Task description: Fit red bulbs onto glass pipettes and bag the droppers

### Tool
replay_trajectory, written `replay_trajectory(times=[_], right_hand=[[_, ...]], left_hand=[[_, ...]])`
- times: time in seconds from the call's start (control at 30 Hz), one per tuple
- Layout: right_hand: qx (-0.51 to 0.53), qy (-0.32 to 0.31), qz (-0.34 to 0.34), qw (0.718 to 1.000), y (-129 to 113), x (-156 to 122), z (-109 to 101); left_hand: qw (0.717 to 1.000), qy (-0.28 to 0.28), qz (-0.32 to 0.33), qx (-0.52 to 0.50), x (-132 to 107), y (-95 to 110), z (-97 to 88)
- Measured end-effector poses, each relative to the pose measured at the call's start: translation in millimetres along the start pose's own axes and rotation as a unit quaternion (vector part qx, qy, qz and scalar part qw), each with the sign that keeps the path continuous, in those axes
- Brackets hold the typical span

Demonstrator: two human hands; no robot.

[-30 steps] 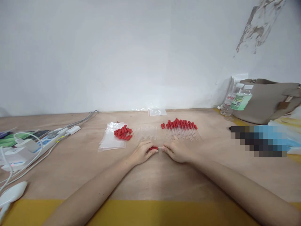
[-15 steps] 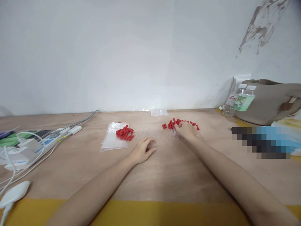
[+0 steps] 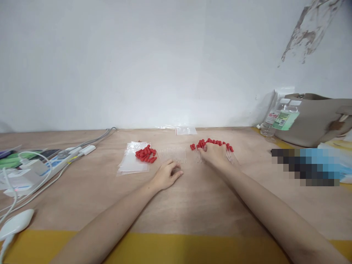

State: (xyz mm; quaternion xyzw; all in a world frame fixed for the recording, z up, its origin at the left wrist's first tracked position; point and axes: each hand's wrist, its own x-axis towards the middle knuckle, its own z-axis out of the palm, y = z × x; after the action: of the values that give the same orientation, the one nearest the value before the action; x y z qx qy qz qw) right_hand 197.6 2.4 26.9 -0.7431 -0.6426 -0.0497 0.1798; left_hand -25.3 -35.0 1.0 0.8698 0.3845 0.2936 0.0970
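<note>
My left hand (image 3: pixel 166 175) rests on the tabletop, its thumb and fingers apart and loosely curled, holding nothing. Just beyond its fingertips lies a row of clear thin glass tubes (image 3: pixel 173 154). My right hand (image 3: pixel 215 154) reaches over a row of droppers with red rubber bulbs (image 3: pixel 218 142). Its fingers are bent and drawn together among the bulbs; whatever is between the fingertips is hidden. More droppers (image 3: pixel 230 148) show to the right of this hand. Left of the glass tubes, a pile of loose red rubber bulbs (image 3: pixel 145 154) sits on clear plastic bags (image 3: pixel 132 165).
Another clear bag (image 3: pixel 186 131) lies by the wall. A power strip (image 3: pixel 59 161) with chargers and cables occupies the left side. Two plastic bottles (image 3: pixel 286 116) and a grey-beige handbag (image 3: pixel 316 123) stand at the back right. A pixelated patch covers something on the right.
My right hand has shifted slightly left and toward me along the droppers, uncovering bulbs behind it. My left hand has hardly moved. The camera view has shifted a little.
</note>
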Motion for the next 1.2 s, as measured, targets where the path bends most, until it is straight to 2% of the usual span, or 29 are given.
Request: replay_trajectory(times=[0.1, 0.17, 0.33, 0.43, 0.53, 0.7, 0.8, 1.0, 1.1, 1.2], right_hand=[[0.027, -0.022, -0.06, 0.998, -19.4, -4.8, 3.0], [0.032, -0.055, -0.072, 0.995, -32.7, -6.3, 7.0], [0.03, -0.083, -0.034, 0.995, -55.6, -1.7, 15.5], [0.027, -0.09, -0.016, 0.995, -61.6, 3.9, 17.7], [0.026, -0.105, -0.008, 0.994, -64.2, 7.6, 17.8], [0.027, -0.116, -0.023, 0.993, -62.8, 2.2, 10.8], [0.028, -0.094, -0.048, 0.994, -54.5, -10.5, 3.6], [0.037, 0.04, -0.134, 0.989, -18.3, -46.1, -3.7], [0.034, 0.064, -0.158, 0.985, -1.0, -61.2, -7.1], [0.047, 0.07, -0.152, 0.985, 9.3, -70.3, -7.9]], left_hand=[[0.993, 0.079, -0.037, 0.074, 2.0, -5.0, -2.3], [0.981, 0.129, -0.073, 0.129, 4.3, -11.5, -7.0], [0.933, 0.211, -0.178, 0.23, 8.9, -35.9, -28.2], [0.906, 0.233, -0.239, 0.259, 9.2, -53.3, -43.4], [0.895, 0.222, -0.289, 0.256, 11.1, -69.8, -58.3], [0.91, 0.12, -0.318, 0.237, 27.2, -89.9, -74.4], [0.912, 0.086, -0.325, 0.236, 40.6, -99.1, -76.3], [0.908, 0.067, -0.359, 0.203, 55.4, -111.0, -74.1], [0.913, 0.081, -0.356, 0.183, 55.2, -111.6, -72.9], [0.917, 0.107, -0.348, 0.162, 52.1, -111.2, -71.8]])
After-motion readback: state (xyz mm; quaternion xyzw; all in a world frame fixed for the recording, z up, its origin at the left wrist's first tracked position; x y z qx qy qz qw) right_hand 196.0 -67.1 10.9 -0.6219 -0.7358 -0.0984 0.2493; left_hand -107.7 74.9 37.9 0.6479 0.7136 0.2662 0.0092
